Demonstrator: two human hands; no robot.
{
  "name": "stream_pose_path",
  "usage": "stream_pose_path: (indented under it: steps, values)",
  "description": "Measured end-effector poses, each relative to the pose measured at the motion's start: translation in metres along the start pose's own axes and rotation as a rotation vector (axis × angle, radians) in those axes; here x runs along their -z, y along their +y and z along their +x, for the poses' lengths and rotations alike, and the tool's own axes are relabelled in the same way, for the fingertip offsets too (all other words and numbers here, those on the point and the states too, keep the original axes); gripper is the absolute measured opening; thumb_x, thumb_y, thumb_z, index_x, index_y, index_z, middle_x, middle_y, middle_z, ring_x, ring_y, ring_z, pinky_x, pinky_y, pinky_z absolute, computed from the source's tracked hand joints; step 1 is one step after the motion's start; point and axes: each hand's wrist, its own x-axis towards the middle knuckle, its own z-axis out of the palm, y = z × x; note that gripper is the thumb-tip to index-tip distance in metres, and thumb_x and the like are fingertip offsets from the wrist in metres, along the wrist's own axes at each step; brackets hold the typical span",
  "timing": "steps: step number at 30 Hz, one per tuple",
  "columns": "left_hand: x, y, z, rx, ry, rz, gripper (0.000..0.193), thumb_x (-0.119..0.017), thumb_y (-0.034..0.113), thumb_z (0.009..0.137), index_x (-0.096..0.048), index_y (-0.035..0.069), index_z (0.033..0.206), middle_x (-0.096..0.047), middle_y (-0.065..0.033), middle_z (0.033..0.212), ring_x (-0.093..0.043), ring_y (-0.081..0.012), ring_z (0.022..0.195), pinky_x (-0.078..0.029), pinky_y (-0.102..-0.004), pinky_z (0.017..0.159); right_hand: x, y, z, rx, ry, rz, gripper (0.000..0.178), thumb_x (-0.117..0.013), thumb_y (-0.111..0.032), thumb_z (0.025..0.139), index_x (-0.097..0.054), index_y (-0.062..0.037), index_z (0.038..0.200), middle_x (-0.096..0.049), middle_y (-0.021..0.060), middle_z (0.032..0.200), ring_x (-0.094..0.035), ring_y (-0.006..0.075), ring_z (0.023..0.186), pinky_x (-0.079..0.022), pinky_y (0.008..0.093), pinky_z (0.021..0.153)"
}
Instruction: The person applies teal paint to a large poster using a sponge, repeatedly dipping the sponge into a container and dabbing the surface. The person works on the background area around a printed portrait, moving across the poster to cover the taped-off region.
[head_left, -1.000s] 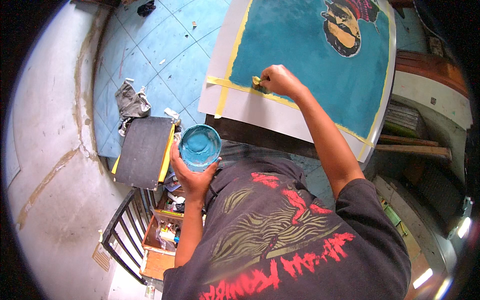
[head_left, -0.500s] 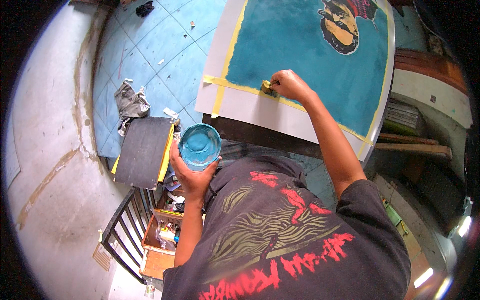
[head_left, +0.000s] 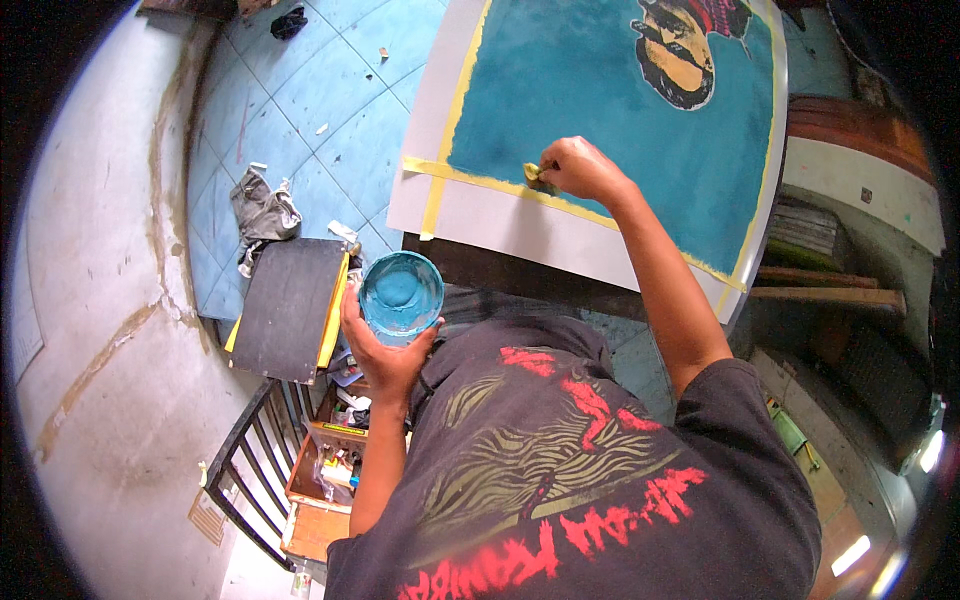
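My left hand (head_left: 383, 360) is wrapped round a round tub (head_left: 439, 283) and holds it up in front of my left side. Wet blue paint (head_left: 398, 288) lies inside and is smeared up its walls. Between the pinched fingers of my right hand (head_left: 584, 170) is a small yellowish piece of sponge (head_left: 532, 172). It is at the near edge of a blue-painted sheet (head_left: 560, 85), by the yellow masking tape (head_left: 488, 182) that borders the blue area. Whether the sponge touches the sheet is hard to tell. A painted portrait (head_left: 682, 62) shows at the sheet's far right.
A dark flat board (head_left: 288, 305) and a crumpled grey cloth (head_left: 265, 205) are to the left. A black slatted rail (head_left: 250, 470) and a wooden box (head_left: 305, 470) of small items stand below them. Planks (head_left: 830, 298) lie right of the sheet's dark table (head_left: 480, 265).
My right hand has moved very slightly, and the sponge in it looks turned a little. The left hand keeps the tub in nearly the same place.
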Motion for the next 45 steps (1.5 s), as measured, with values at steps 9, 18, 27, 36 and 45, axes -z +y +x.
stream_pose_path:
  steps: [9, 18, 27, 36, 45]
  values:
    - [-0.001, -0.001, 0.000, 0.003, 0.006, 0.002, 0.112, -0.092, 0.043, 0.061, -0.033, -0.003, 0.144, -0.041, -0.0228, 0.142, -0.041, -0.0385, 0.133, -0.032, -0.0477, 0.112, -0.010, -0.005, 0.002, -0.020, 0.009, 0.007, 0.020, -0.062, -0.015, 0.078, -0.074, -0.0065, 0.091, -0.070, 0.0195, 0.086, -0.069, 0.0358, 0.080, -0.055, 0.0444, 0.074]
    - [-0.003, -0.004, 0.002, -0.040, 0.004, 0.024, 0.113, -0.090, 0.048, 0.062, -0.032, -0.004, 0.144, -0.041, -0.0231, 0.142, -0.042, -0.0386, 0.132, -0.033, -0.0481, 0.111, -0.020, 0.003, 0.003, 0.013, 0.017, -0.024, 0.018, -0.060, -0.013, 0.078, -0.073, -0.0049, 0.086, -0.069, 0.0217, 0.088, -0.067, 0.0404, 0.084, -0.054, 0.0464, 0.076]
    - [-0.003, 0.001, 0.007, -0.067, 0.002, 0.035, 0.112, -0.091, 0.047, 0.061, -0.033, -0.004, 0.143, -0.043, -0.0231, 0.141, -0.043, -0.0390, 0.131, -0.034, -0.0484, 0.111, -0.010, -0.010, -0.003, -0.011, 0.109, 0.064, 0.018, -0.068, -0.010, 0.078, -0.074, -0.0017, 0.093, -0.070, 0.0213, 0.086, -0.069, 0.0327, 0.077, -0.054, 0.0405, 0.070]
    - [-0.005, 0.007, 0.009, -0.077, -0.014, 0.006, 0.110, -0.091, 0.046, 0.061, -0.034, -0.004, 0.142, -0.044, -0.0224, 0.140, -0.044, -0.0390, 0.130, -0.034, -0.0480, 0.110, 0.000, 0.004, -0.027, -0.051, 0.143, 0.169, 0.019, -0.064, -0.015, 0.078, -0.074, -0.0052, 0.091, -0.069, 0.0212, 0.089, -0.068, 0.0377, 0.085, -0.054, 0.0456, 0.076]
    - [-0.009, 0.011, 0.008, -0.074, -0.020, -0.007, 0.110, -0.092, 0.044, 0.060, -0.035, -0.002, 0.142, -0.044, -0.0219, 0.140, -0.044, -0.0388, 0.130, -0.035, -0.0474, 0.110, 0.010, 0.043, -0.042, -0.027, 0.491, 0.173, 0.014, -0.072, -0.014, 0.079, -0.072, -0.0038, 0.088, -0.068, 0.0184, 0.088, -0.068, 0.0359, 0.081, -0.054, 0.0432, 0.072]
